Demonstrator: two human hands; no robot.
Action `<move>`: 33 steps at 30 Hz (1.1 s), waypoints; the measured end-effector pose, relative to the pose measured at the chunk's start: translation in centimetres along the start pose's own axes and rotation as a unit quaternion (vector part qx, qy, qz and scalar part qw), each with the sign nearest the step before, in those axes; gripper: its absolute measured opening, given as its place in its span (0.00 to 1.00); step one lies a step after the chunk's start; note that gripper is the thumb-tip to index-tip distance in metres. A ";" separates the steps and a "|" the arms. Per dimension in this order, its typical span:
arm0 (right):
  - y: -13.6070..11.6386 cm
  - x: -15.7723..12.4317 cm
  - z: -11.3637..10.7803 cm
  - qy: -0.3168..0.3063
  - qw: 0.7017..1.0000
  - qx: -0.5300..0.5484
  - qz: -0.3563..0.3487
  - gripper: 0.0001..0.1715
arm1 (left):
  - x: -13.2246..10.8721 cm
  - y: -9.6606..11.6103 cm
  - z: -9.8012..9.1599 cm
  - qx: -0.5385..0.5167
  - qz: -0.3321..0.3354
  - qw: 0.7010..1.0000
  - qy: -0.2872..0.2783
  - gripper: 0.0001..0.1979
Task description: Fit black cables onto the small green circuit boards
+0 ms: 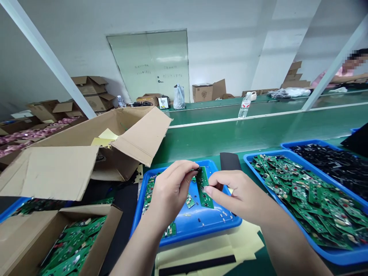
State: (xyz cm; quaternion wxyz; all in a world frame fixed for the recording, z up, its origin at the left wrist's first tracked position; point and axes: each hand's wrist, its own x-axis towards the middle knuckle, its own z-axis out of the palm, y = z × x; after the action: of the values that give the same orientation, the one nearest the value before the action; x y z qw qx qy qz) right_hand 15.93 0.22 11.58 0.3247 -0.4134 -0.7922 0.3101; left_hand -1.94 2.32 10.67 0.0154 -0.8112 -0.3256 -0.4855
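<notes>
A narrow green circuit board (204,191) is held up over a blue tray (184,238). My right hand (234,189) grips the board's right edge between thumb and fingers. At its top end, my left hand (175,184) pinches a small black part (198,169) against or beside the board; whether it is attached cannot be seen. Under my hands, the tray holds several boards, partly hidden by my left hand, and small loose bits. To the right, a second blue tray (342,260) is heaped with green circuit boards (310,191).
At lower left stands a cardboard box (105,241) of boards, below a large open carton (143,142). Black parts (330,165) fill a tray at far right. A water bottle (244,106) stands on the green ledge. A person (345,73) sits at upper right.
</notes>
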 end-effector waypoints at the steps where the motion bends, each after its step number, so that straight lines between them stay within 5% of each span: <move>1: 0.0 0.0 0.1 0.008 1.000 -0.005 -0.003 0.15 | -0.1 0.0 0.1 0.009 0.003 1.000 0.004 0.06; 10: 0.3 0.8 0.8 0.030 1.000 0.006 0.008 0.15 | -0.2 -0.9 1.1 0.103 0.029 0.994 -0.006 0.08; 18: 0.2 1.8 1.0 0.079 0.991 -0.082 0.063 0.19 | -0.3 -2.1 2.4 0.141 -0.051 0.989 -0.015 0.10; 26: 2.7 0.0 -0.8 0.050 0.977 -0.128 0.165 0.13 | 0.0 -3.1 3.3 -0.014 -0.178 0.972 -0.155 0.23; 30: 5.7 -3.9 -4.8 0.066 0.927 -0.203 0.309 0.15 | 0.3 -3.8 2.6 -0.032 -0.178 0.964 -0.194 0.27; 33: 8.2 -6.9 -9.0 0.108 0.842 -0.284 0.446 0.14 | 0.5 -5.0 1.9 0.022 -0.172 0.955 -0.241 0.25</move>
State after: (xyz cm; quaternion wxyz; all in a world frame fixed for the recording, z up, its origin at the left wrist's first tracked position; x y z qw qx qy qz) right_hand 29.66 0.08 8.93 0.1035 -0.8271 -0.5353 0.1365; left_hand -3.06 7.17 8.61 -0.1290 -0.8354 -0.4647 -0.2636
